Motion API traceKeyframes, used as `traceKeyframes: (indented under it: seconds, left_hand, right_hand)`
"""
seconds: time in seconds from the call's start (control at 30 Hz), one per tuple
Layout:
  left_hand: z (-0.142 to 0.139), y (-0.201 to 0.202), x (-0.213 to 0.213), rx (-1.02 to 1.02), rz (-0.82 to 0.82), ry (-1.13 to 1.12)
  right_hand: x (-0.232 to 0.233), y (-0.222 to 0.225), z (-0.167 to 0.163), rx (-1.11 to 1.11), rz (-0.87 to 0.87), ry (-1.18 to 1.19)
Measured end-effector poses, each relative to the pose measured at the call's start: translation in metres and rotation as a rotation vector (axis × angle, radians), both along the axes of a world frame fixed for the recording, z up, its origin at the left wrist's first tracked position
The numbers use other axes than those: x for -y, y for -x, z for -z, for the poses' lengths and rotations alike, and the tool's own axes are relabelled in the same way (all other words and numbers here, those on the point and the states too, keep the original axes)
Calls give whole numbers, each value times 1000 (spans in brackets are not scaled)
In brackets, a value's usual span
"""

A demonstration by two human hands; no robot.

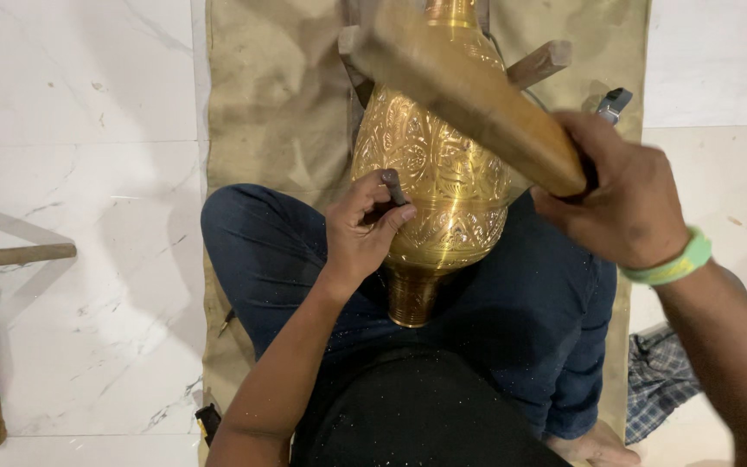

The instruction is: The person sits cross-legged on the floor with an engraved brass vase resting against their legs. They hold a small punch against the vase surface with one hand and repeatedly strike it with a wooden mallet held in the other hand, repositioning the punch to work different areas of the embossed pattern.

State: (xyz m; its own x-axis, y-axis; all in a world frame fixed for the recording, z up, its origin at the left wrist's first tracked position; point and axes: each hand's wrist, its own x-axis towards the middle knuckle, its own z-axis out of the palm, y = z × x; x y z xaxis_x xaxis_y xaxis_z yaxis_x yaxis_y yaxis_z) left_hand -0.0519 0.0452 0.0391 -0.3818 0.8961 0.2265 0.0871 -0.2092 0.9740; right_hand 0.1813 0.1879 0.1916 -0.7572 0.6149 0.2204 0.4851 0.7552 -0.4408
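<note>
Nearest the camera was the right forearm, crossing the lower right corner, with a green wristband [673, 262] at the wrist. Above it the right hand [620, 201] had its fingers clamped around the narrow end of a wooden mallet [464, 86], which slanted up and left across the upper body of a brass vase [443, 186]; the mallet was blurred, and whether it touched the vase could not be told.

That vase lay lengthwise between the person's knees, its foot [413, 298] toward the body and its neck pointing away at the top edge of the view. Its surface was bright gold with embossed leaf and flower patterns. Its upper part rested among wooden blocks [539, 62] set on a tan cloth [274, 95] spread over the white marble floor [88, 259].

On the vase's left flank, the left hand [363, 229] had its fingers closed together on a short dark punch [393, 185], whose far end was hidden by the fingers, so contact with the metal could not be confirmed.

Blue jeans [261, 251] covered both folded legs, speckled with fine bright flecks. A bare foot [596, 447] showed at the bottom right, beside a checked cloth [657, 380]. At the far left a wooden stick [15, 255] lay on the floor, well apart from the vase.
</note>
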Motion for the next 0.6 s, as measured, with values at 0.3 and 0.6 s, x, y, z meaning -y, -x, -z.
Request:
traceKeyframes:
  seconds: [0.3, 0.6]
  left_hand:
    - [1, 4, 2, -46, 37, -8]
    - [-2, 26, -4, -95, 295, -29]
  right_hand:
    - [-11, 40, -43, 564, -56, 9]
    - [12, 6, -17, 457, 51, 173]
